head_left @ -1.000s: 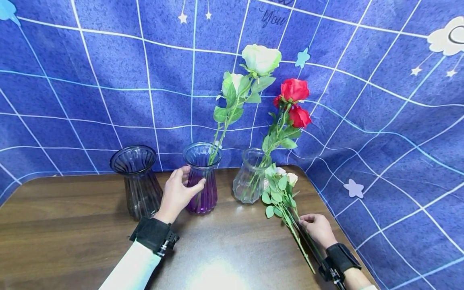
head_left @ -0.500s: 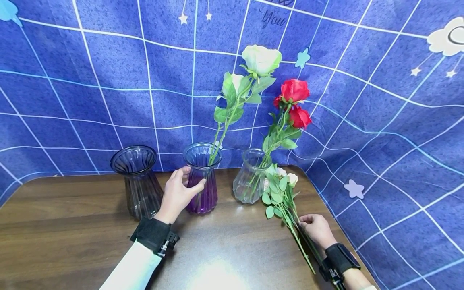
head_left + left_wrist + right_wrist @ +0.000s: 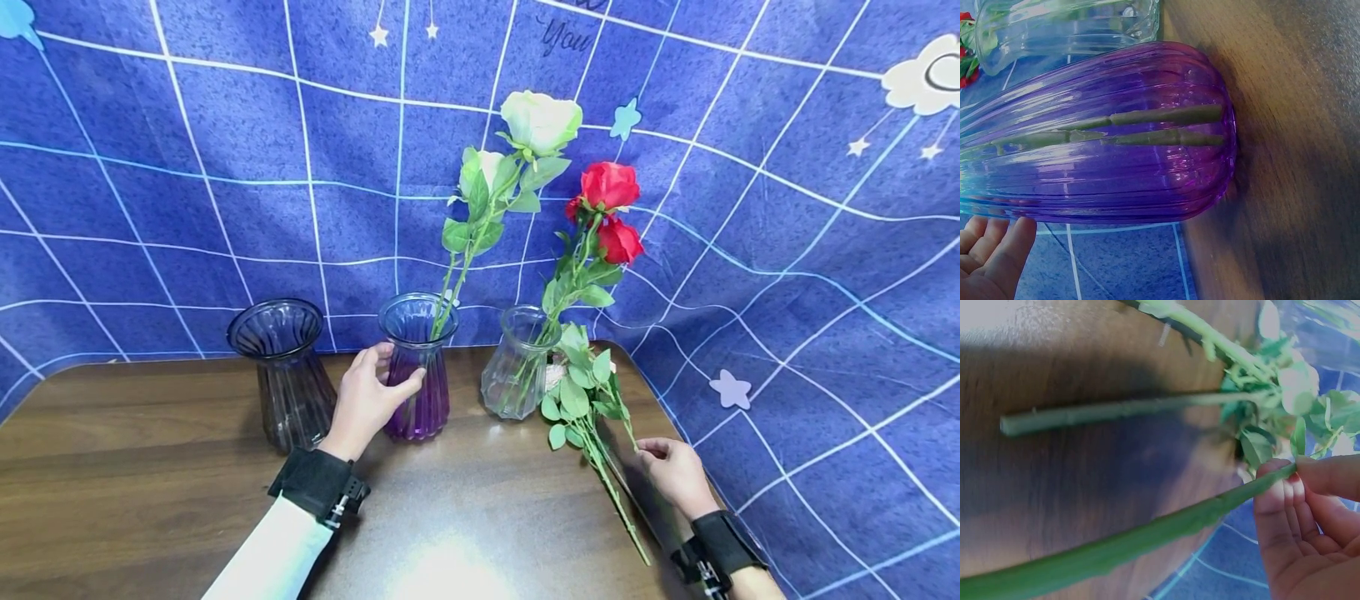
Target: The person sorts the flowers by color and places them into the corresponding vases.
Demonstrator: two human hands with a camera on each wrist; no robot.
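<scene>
While the right hand (image 3: 678, 479) pinches a green stem (image 3: 1210, 510) between thumb and fingertips, raised perhaps to part it from its neighbours, loose stems (image 3: 617, 497) lie beside it on the wooden table (image 3: 150, 475), right of the purple vase (image 3: 433, 408). The left hand (image 3: 367, 404), spread wide, curves around the purple vase, fingers at its left side and thumb across the front, likely to steady glass made top-heavy by two tall white roses (image 3: 542, 125) leaning right. Flanking that vase stand a dark vase (image 3: 292, 404) to its left and a clear vase (image 3: 513, 387), bearing red roses (image 3: 609, 185), to its right; a blue backdrop (image 3: 225, 142) hangs behind it.
</scene>
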